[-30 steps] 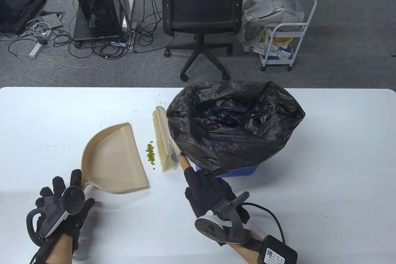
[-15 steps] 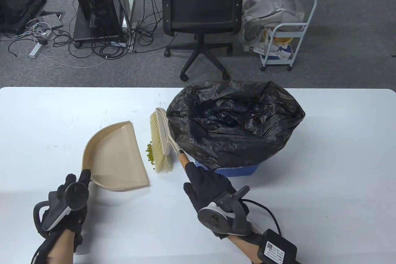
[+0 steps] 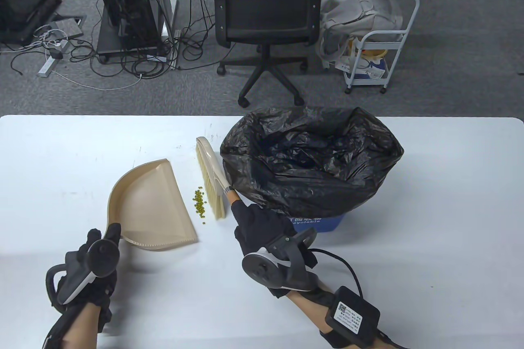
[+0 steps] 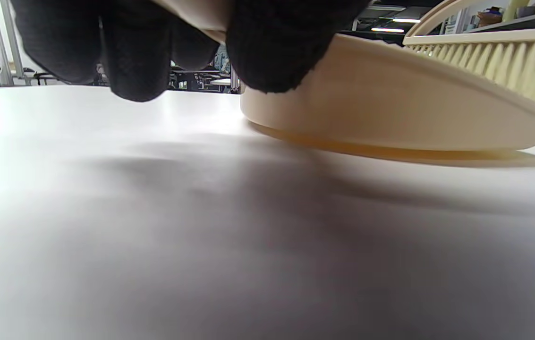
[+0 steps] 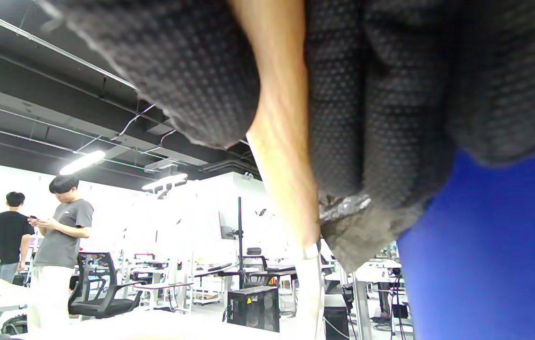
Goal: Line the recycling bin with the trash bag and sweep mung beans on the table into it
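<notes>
A blue recycling bin (image 3: 323,224) lined with a black trash bag (image 3: 311,160) stands at the table's middle right. A small pile of green mung beans (image 3: 199,203) lies between a beige dustpan (image 3: 151,206) and a beige hand brush (image 3: 211,177). My right hand (image 3: 256,228) grips the brush's wooden handle (image 5: 286,156), bristles down just right of the beans. My left hand (image 3: 102,251) holds the dustpan's handle at its near left corner; the pan (image 4: 390,113) rests flat on the table. The blue bin wall (image 5: 484,255) fills the right of the right wrist view.
The white table (image 3: 430,242) stretches wide on both sides. A single stray bean (image 3: 203,222) lies near the pan's front corner. Behind the table stand an office chair (image 3: 266,17), a white cart (image 3: 376,50) and cables on the floor. Two people stand far off in the right wrist view.
The brush swept left against the beans, then drew back and shifted up the table; my right hand moved forward and left. My left hand slid up onto the dustpan's handle.
</notes>
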{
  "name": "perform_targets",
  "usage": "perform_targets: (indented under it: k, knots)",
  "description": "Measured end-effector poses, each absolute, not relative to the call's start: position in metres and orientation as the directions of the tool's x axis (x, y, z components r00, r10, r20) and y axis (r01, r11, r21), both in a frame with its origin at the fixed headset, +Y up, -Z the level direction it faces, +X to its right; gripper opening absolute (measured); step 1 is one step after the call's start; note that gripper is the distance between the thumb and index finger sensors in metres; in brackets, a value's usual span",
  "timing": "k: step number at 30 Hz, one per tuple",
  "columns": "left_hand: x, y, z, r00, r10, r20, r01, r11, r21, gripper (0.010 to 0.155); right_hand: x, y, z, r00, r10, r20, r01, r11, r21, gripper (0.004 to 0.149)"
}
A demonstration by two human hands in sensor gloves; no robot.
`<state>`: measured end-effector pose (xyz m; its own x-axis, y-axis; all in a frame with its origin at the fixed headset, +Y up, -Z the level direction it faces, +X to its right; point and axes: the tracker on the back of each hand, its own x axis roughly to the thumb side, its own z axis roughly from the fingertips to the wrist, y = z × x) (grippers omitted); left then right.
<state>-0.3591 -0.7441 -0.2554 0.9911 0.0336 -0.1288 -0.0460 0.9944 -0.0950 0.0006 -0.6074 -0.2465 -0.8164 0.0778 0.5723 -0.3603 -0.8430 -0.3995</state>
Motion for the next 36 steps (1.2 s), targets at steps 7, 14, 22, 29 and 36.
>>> perform_targets:
  k: [7,14,22,29,36]
  knots:
    - [-0.351,-0.746,-0.256,0.994,0.011,-0.109,-0.024,0.993,-0.116,0.073,-0.008,-0.607,-0.256,-0.81,0.109,0.576,-0.382,-0.843,-0.379,0.053]
    - [-0.343,-0.746,-0.257,0.996,0.02,-0.087,-0.031,0.99,-0.135,0.073,-0.01,-0.608,-0.257,-0.776,0.163,0.609,-0.437,-0.836,-0.332,0.052]
    - [-0.341,-0.746,-0.256,0.996,0.006,-0.084,-0.018,0.991,-0.136,0.073,-0.016,-0.609,-0.25,-0.724,0.109,0.681,-0.431,-0.843,-0.323,0.052]
    - [-0.34,-0.746,-0.256,0.996,-0.001,-0.086,-0.01,0.991,-0.133,0.073,-0.014,-0.61,-0.241,-0.65,-0.007,0.76,-0.402,-0.845,-0.353,0.053]
    - [-0.34,-0.745,-0.256,0.996,-0.002,-0.092,-0.01,0.991,-0.131,0.073,-0.002,-0.6,-0.228,-0.652,-0.096,0.753,-0.398,-0.802,-0.446,0.053]
